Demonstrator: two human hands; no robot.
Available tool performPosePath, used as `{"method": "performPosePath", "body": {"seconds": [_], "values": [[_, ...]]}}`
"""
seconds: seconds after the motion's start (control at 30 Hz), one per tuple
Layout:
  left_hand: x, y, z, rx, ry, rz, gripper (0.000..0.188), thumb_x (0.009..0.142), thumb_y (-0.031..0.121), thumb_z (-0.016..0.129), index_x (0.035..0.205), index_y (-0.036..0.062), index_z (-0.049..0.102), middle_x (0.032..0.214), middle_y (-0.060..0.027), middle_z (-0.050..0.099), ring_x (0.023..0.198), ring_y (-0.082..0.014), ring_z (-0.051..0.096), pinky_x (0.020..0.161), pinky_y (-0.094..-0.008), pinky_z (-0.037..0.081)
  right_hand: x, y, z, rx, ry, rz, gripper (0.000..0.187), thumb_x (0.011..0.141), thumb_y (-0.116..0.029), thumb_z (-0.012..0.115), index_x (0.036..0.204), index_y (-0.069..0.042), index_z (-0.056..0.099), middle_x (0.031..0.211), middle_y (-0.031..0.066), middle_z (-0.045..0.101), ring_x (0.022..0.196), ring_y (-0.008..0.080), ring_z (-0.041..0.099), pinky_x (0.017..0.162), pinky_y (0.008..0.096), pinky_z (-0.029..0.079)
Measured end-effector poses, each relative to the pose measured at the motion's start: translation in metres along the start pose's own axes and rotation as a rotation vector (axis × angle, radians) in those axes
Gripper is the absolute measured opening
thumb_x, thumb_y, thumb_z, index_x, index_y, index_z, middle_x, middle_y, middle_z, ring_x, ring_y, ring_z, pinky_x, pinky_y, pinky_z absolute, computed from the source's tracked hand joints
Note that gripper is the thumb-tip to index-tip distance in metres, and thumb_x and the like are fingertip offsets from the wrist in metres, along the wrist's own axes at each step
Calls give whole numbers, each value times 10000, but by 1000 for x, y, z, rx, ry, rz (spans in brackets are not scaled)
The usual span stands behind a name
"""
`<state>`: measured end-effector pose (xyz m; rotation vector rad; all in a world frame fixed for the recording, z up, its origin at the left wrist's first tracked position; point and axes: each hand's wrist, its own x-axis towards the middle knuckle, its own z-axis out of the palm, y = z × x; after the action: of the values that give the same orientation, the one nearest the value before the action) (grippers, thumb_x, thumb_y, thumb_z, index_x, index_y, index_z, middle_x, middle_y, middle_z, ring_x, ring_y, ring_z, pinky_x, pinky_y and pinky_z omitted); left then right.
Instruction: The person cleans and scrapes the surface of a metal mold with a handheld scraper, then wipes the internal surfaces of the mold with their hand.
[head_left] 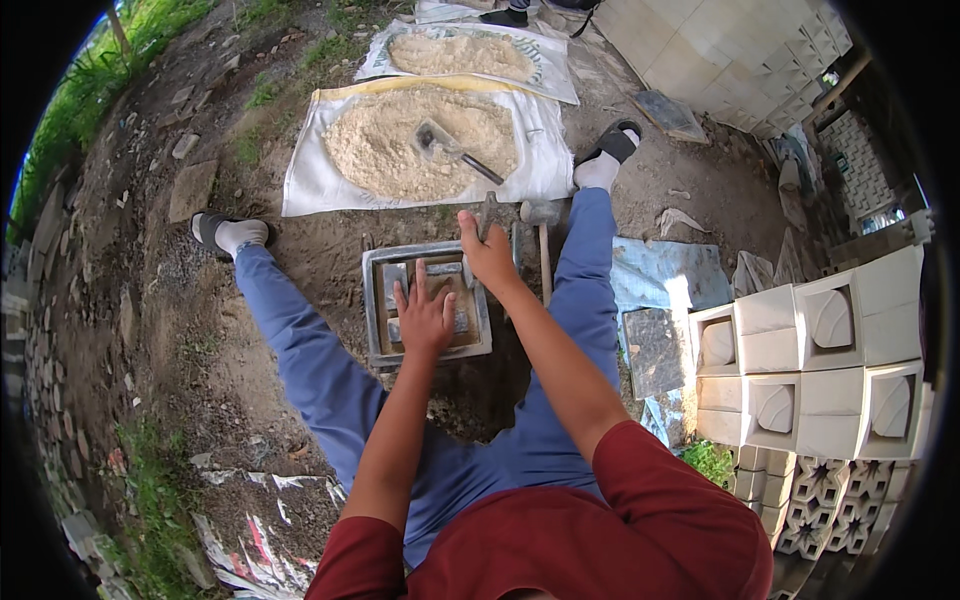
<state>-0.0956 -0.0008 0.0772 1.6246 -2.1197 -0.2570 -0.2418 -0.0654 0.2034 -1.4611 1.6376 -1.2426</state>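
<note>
A square grey metal mould [372, 315] lies on the ground between my legs, with raised metal shapes inside it. My left hand [427, 315] rests palm down over the mould's inside, its fingers spread. At the mould's far right corner, my right hand [488, 255] is closed round a grey tool [489, 206]. One end of this tool sticks up past my fingers; my hand hides much of the rest, so its kind is unclear. Just right of that hand lies a mallet [541, 212], its wooden handle pointing toward me.
Ahead, a pile of pale powder [375, 145] with a scoop [437, 140] in it covers a white sack [545, 150]. A second powder-covered sack [550, 70] lies beyond. Pale moulded blocks [770, 330] are stacked at right, near a blue sheet [660, 270] and a dark slab [652, 350].
</note>
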Motion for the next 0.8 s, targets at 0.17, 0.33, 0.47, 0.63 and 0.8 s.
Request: {"method": "performPosePath", "body": {"seconds": [0.17,0.33,0.47,0.63,0.8], "values": [[6,10,-8,-3,-20,30,504,1094,422,323,1346,231,716,1718,-166,235,1482,-313,418,1280,-573,80,-8,8,-8,-29,-23,40,525,1067,-463,548,881,9,684,757,215,667,735,364,663,721,444,496],[-2,5,-13,-56,-50,34,504,1091,407,336,1360,191,704,1725,-175,213,1539,-336,336,1284,-560,77,-20,-1,-4,10,63,51,520,1066,-453,553,904,25,682,786,214,684,757,351,681,725,441,496],[4,13,-14,-115,103,153,503,1069,347,381,1430,93,622,1711,-179,257,1578,-360,251,1283,-546,128,-21,21,-5,-10,85,41,516,1068,-449,551,892,21,669,772,201,675,741,348,665,716,448,487],[-1,4,-13,-205,168,171,524,1058,309,381,1448,5,556,1634,-193,394,1544,-378,317,1278,-546,166,-15,26,-12,134,58,90,513,1075,-441,542,836,5,628,682,148,588,660,301,561,672,443,453],[-1,0,-8,-311,198,89,514,1055,300,402,1430,-14,558,1545,-213,499,1478,-405,410,1267,-547,211,-17,17,2,114,76,0,492,1099,-389,515,727,-67,527,610,-13,483,577,110,452,564,325,376]]}}
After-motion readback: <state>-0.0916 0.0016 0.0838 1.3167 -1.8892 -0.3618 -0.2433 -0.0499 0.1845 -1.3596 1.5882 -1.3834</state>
